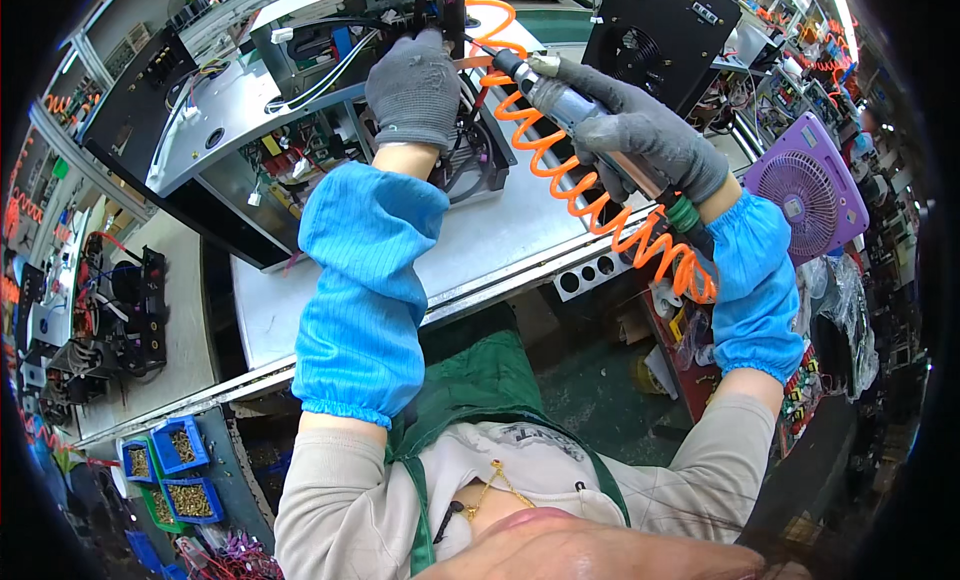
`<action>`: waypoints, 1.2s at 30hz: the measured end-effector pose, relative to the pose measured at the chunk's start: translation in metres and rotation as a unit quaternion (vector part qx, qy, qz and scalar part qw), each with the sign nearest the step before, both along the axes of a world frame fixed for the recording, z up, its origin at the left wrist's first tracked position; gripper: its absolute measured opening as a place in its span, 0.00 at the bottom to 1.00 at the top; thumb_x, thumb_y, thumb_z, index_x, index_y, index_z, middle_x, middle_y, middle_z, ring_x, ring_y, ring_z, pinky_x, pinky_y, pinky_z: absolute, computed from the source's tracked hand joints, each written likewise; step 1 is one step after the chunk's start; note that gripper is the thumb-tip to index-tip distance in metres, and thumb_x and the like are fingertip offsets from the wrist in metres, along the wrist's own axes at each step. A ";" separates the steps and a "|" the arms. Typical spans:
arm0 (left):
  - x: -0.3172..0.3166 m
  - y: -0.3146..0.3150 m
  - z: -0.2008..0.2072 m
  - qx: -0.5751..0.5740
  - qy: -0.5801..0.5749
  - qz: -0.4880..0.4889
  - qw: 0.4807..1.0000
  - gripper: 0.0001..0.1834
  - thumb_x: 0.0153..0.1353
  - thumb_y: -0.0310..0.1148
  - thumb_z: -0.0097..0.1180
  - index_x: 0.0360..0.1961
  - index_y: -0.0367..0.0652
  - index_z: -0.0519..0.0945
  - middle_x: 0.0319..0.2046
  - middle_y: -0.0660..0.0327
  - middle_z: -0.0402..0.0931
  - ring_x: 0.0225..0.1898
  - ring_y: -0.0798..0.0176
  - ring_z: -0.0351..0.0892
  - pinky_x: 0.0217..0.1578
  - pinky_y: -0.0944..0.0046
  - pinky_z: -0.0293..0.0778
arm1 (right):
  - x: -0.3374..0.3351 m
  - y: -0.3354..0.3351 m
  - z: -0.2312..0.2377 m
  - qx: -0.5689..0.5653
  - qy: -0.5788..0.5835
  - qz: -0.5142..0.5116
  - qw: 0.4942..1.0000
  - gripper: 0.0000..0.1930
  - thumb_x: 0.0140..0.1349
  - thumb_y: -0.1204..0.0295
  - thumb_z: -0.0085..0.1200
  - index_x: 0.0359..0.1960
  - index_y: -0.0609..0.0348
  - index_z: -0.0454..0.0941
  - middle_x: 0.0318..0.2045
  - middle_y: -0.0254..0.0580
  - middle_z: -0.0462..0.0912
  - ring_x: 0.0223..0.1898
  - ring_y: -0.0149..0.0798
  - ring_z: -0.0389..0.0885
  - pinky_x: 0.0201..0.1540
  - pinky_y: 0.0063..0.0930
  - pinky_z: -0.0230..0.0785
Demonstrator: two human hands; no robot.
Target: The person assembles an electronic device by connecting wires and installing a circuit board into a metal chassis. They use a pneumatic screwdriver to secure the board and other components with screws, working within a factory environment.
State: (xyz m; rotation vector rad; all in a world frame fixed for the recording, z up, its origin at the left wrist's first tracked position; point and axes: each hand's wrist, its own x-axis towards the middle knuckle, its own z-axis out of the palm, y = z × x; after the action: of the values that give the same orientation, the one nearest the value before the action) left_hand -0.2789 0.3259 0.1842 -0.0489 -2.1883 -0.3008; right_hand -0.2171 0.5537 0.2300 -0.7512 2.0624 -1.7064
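Note:
My right hand [650, 135], in a grey glove, is wrapped round a pneumatic screwdriver [565, 105]. The tool slants up and left, its thin bit near the black upright edge of an open metal equipment case [220, 130]. My left hand [413, 92], also gloved in grey, is at that case, left of the bit. Its fingers curl away from me, and whatever they hold is hidden. Circuit boards, white connectors and black and white cables [340, 65] show inside the case. Dark cables [475, 165] lie beside my left wrist.
A coiled orange air hose [575, 185] runs beside the screwdriver across the white worktable [520, 225]. Behind stands a black panel with a fan [655, 45]. A purple fan [810, 190] is at right. Blue bins of small screws [190, 500] sit at lower left, below another unit [125, 310].

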 end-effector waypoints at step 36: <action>0.003 -0.007 -0.007 -0.035 -0.165 -0.099 0.981 0.23 0.54 0.38 0.51 0.51 0.41 0.73 0.43 0.47 0.76 0.39 0.48 0.80 0.39 0.54 0.77 | 0.040 -0.071 0.028 0.098 0.054 -0.085 0.990 0.37 0.53 0.62 0.59 0.65 0.48 0.58 0.23 0.37 0.71 0.15 0.28 0.73 0.16 0.21 0.69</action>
State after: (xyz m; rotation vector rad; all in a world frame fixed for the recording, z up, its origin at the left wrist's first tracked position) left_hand -0.2755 0.3192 0.1773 -0.2759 -2.5283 -0.3635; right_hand -0.1770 0.4823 0.2578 -0.6343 2.3872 -1.5476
